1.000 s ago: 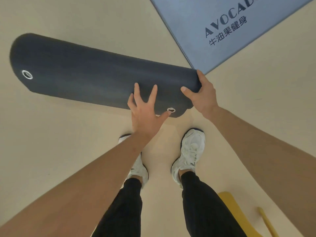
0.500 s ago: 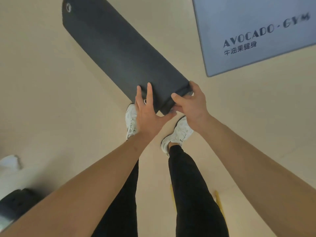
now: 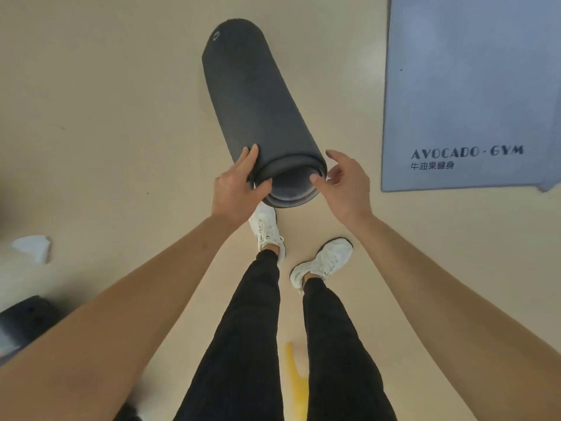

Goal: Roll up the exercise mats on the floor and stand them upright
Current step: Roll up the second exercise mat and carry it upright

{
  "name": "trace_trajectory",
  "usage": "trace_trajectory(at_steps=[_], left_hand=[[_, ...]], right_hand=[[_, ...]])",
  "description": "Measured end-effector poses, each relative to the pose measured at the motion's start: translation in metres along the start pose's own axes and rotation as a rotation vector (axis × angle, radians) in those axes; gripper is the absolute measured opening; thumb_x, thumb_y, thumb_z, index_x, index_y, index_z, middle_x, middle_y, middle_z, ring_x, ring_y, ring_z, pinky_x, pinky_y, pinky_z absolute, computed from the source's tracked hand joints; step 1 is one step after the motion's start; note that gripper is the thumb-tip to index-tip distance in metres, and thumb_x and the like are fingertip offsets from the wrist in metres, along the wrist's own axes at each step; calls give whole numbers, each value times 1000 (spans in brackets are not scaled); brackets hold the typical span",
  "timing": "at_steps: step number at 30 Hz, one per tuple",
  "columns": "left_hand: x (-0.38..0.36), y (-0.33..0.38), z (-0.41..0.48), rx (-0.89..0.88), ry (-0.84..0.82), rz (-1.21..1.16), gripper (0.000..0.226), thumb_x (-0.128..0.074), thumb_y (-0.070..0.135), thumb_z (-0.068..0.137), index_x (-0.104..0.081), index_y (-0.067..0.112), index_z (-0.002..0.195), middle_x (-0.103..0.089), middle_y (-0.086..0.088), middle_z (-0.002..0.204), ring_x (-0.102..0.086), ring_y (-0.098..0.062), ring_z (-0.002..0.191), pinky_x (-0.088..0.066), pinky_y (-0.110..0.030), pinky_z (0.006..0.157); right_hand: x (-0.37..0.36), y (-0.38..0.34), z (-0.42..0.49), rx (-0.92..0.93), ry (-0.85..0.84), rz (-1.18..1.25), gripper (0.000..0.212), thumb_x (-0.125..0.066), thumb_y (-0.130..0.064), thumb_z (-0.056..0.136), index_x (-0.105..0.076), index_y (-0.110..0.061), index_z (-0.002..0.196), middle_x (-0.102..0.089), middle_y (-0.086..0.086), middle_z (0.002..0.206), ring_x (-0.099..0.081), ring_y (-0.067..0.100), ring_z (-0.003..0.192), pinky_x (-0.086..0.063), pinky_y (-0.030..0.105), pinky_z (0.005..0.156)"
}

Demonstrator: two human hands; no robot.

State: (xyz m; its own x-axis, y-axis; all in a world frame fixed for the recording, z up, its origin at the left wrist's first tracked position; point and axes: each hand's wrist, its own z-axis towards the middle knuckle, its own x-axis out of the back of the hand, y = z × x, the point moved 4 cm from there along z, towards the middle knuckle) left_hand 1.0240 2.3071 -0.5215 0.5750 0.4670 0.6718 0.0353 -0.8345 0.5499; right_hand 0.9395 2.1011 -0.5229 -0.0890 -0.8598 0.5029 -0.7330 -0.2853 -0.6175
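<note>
Item: rolled dark mat (image 3: 252, 101), frame centre, long axis running from the hands to upper centre. Left hand (image 3: 233, 189) pinches the near rim. Right hand (image 3: 349, 183) loose, thumb at the rim. Blue mat (image 3: 473, 86) flat, upper right.

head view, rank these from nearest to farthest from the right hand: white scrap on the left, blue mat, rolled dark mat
Measured from the right hand:
1. the rolled mat, right beside it on its left, with the thumb at the roll's near end.
2. the blue mat, lying flat off to its right.
3. the white scrap, far over on the left, beyond the other arm.
</note>
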Motion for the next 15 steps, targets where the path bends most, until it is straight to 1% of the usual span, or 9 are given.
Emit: trace_trajectory(at_steps=[2, 5, 6, 9, 10, 11, 13, 14, 15], left_hand=[[27, 8, 12, -19, 23, -56, 71, -69, 39, 87, -47, 20, 152, -59, 0, 146, -69, -23, 109, -53, -40, 104], [69, 16, 32, -10, 80, -149, 66, -68, 41, 84, -57, 16, 144, -73, -7, 120, -71, -28, 100, -56, -41, 98], [83, 17, 39, 12, 95, -190, 64, -70, 41, 84, -59, 17, 143, -74, -9, 115, -71, -26, 100, -57, -38, 96], [123, 20, 60, 107, 148, -347, 60, -79, 35, 87, -62, 17, 141, -74, -1, 119, -67, 8, 93, -53, -7, 75], [136, 22, 66, 140, 160, -387, 58, -80, 36, 87, -64, 16, 138, -73, 1, 120, -65, 12, 91, -49, -3, 71], [148, 23, 72, 171, 163, -423, 53, -80, 39, 86, -68, 17, 133, -74, 3, 117, -66, 8, 90, -51, -5, 72], [169, 26, 82, 225, 146, -490, 38, -77, 47, 86, -76, 23, 116, -78, 5, 102, -67, -11, 82, -60, -28, 79], [177, 29, 86, 248, 129, -519, 29, -75, 49, 86, -77, 27, 105, -78, 2, 95, -65, -17, 78, -60, -40, 82], [185, 31, 91, 266, 116, -545, 23, -73, 50, 87, -76, 30, 99, -77, -1, 92, -63, -20, 76, -59, -46, 82]], right_hand=[[-5, -13, 10, 26, -11, -20, 67, -78, -35, 89, -49, -26, 149, -57, -1, 119, -59, 15, 102, -51, 27, 92], [-15, -44, 29, 85, -50, 77, 71, -75, -24, 92, -41, -22, 155, -59, 0, 141, -60, 18, 122, -54, 37, 104], [-16, -59, 36, 102, -43, 102, 70, -73, -20, 94, -41, -21, 156, -59, -1, 143, -60, 17, 123, -53, 38, 105], [-18, -100, 55, 126, -43, 192, 69, -72, -21, 94, -41, -28, 155, -61, -6, 140, -60, 12, 121, -57, 42, 99], [-18, -112, 61, 126, -53, 215, 69, -72, -24, 93, -42, -32, 154, -62, -8, 138, -60, 12, 122, -59, 44, 96], [-18, -126, 66, 131, -65, 232, 69, -73, -26, 92, -43, -35, 153, -62, -9, 137, -59, 12, 123, -60, 46, 95], [-16, -151, 77, 138, -96, 276, 67, -73, -27, 92, -44, -38, 151, -62, -9, 133, -58, 13, 126, -62, 45, 88], [-15, -165, 82, 141, -120, 294, 65, -73, -26, 93, -45, -38, 150, -62, -8, 132, -57, 14, 127, -64, 41, 83], [-14, -177, 87, 143, -145, 302, 64, -72, -25, 94, -45, -38, 151, -62, -6, 132, -56, 15, 128, -64, 37, 79]])
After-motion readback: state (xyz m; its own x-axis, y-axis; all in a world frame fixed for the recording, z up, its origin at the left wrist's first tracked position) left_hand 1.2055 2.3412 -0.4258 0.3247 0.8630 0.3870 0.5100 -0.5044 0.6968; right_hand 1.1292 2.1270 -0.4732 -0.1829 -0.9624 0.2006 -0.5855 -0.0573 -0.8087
